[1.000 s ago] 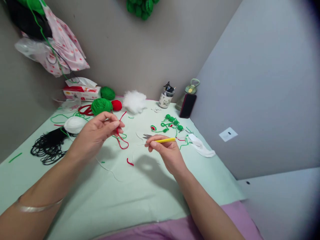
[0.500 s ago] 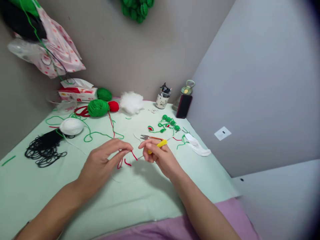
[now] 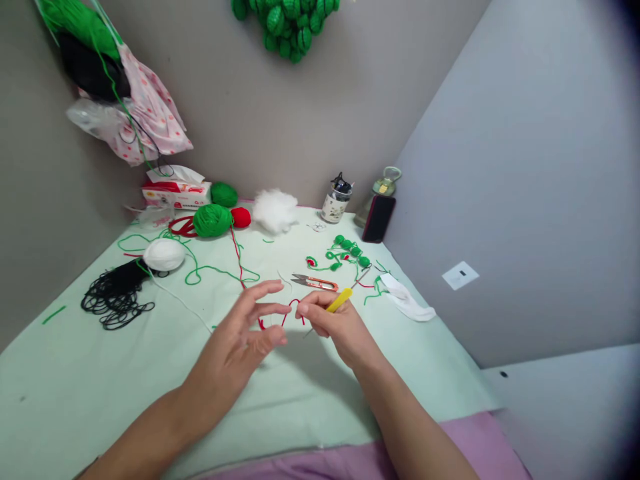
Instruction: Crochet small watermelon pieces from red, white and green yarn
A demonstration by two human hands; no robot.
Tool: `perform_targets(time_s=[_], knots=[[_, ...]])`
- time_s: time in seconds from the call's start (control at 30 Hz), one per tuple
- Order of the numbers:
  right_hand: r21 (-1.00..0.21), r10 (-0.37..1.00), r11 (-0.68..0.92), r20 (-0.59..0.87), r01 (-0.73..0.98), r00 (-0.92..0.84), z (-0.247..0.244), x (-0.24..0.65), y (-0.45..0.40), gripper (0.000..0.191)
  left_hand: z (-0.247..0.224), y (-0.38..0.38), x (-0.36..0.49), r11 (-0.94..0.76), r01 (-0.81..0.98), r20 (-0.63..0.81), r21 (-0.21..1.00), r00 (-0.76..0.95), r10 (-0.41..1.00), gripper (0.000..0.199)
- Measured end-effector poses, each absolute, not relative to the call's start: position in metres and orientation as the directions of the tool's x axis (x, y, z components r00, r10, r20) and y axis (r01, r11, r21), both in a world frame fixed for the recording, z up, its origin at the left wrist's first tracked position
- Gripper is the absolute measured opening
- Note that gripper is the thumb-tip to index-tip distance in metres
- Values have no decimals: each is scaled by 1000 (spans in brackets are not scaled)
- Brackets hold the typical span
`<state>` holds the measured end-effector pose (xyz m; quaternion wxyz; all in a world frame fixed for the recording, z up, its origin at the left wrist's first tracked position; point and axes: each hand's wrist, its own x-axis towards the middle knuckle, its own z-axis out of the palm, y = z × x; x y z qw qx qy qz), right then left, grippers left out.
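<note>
My right hand (image 3: 333, 323) is closed around a crochet hook with a yellow handle (image 3: 341, 300); thin metal shows at both ends of it. A strand of red yarn (image 3: 294, 302) curves up to the tips of its thumb and forefinger, which seem to pinch it. My left hand (image 3: 250, 333) is open beside it, thumb and fingers spread and curved, with nothing plainly held. More red yarn lies partly hidden behind the left fingers. Just beyond my right hand, a pair of thread snips (image 3: 315, 283) with orange handles lies on the pale green cloth (image 3: 280, 413).
Small green crocheted pieces (image 3: 350, 248) lie right of centre, near a white strip (image 3: 406, 300). Further back are white stuffing (image 3: 275, 210), green yarn (image 3: 213, 221), red yarn (image 3: 241, 217), a pen cup (image 3: 334, 205) and a phone (image 3: 379, 219). Black yarn (image 3: 117, 293) and white yarn (image 3: 164, 255) lie left.
My left hand has let go of the red yarn and its fingers have spread. The red strand now reaches my right fingertips. The view has shifted, moving the scene rightward and down.
</note>
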<state>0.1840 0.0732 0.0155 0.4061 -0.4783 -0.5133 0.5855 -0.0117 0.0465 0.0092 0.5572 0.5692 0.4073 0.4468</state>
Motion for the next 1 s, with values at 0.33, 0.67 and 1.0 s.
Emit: perform_targets(time_s=[0.33, 0.67, 1.0], knots=[[-985, 939, -170, -166, 13, -303, 29, 176, 35, 32, 22, 55, -13, -339, -138, 365, 931, 292, 884, 52], [-995, 992, -104, -104, 15, -74, 26, 191, 39, 35, 20, 56, -39, -275, 406, 215, 871, 186, 959, 24], [-986, 962, -167, -162, -4, -218, 30, 166, 20, 32, 30, 45, 2, 19, -470, 157, 883, 332, 930, 34]])
